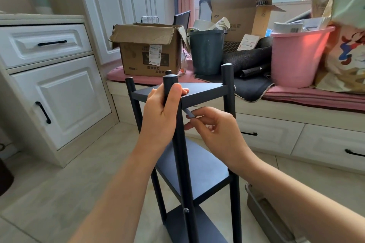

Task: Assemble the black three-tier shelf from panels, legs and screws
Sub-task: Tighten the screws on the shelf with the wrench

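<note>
Black shelf point(197, 167) upright between hands, left hand point(164, 108) gripping near leg point(182, 154), right hand point(215, 130) pinching hex key point(189, 113)

Shelf point(199, 92) bottom tier cut off at frame's lower edge, screw hidden behind near leg point(180, 144), grey tray point(264, 215) partly cropped

Shelf point(199, 92): matt black panels, smooth black legs. Box point(146, 49): worn brown cardboard. Pink bucket point(296, 59): glossy plastic. Floor point(59, 193): smooth pale tile. Cabinet point(59, 94): white painted.

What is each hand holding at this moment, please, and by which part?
The left hand grips the shelf's near leg just below its top. The right hand pinches a small hex key by its outer end.
</note>
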Motion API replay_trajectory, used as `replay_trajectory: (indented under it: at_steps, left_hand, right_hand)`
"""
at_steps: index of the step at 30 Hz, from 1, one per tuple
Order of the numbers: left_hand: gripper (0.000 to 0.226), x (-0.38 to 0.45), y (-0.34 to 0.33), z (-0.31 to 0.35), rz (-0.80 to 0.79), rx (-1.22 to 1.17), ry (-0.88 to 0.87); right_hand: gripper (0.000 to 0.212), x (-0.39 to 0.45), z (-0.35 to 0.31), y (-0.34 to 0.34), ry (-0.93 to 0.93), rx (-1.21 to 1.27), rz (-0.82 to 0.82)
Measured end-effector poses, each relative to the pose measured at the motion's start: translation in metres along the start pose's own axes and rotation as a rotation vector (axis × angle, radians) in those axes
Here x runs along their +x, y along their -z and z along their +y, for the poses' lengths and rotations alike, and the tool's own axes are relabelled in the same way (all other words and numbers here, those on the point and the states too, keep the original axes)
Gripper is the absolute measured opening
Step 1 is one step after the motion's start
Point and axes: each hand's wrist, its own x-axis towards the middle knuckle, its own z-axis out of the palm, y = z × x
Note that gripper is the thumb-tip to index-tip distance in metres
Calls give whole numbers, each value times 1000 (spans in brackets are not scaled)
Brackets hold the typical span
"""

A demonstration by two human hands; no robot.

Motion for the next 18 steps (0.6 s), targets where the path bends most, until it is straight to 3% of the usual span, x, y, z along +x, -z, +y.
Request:
replay_trajectory:
  at_steps: [10,18]
  left_hand:
    - [44,1,1,0,0,-10,10]
    - [35,1,0,1,2,19,5]
  right_hand:
    - [16,8,0,4,4,-53,-97]
    - [10,2,3,1,21,-68,-36]
